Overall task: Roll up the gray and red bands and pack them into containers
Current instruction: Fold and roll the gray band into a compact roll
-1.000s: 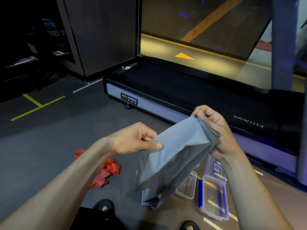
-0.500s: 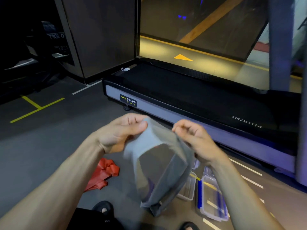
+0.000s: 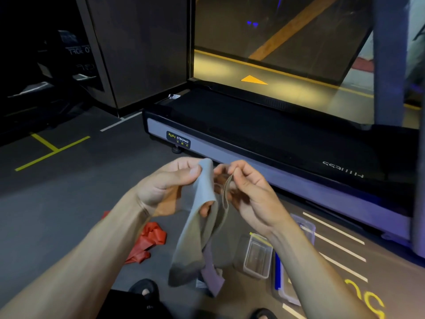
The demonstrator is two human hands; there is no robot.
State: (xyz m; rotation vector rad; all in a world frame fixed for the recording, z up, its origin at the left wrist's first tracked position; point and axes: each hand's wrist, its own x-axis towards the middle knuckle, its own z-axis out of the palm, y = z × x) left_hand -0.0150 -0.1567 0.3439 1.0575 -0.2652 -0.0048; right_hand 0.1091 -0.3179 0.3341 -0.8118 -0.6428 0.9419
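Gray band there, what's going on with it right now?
A person holds the gray band up in both hands: the left hand pinches its top edge, and the right hand pinches another edge beside it. The rest hangs loose, not yet rolled. The red band lies crumpled on the floor, and a clear container sits open below the right arm.

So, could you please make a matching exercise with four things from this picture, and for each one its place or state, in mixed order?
Things:
1. thin gray stretch band
2. crumpled red stretch band
3. small clear plastic container
4. black treadmill with a silver side rail

Places or states:
A. open on the floor, under the right forearm
B. pinched in both hands, its end hanging down
C. stands beyond the hands
D. lies on the floor, under the left forearm

Pairs: 1-B, 2-D, 3-A, 4-C
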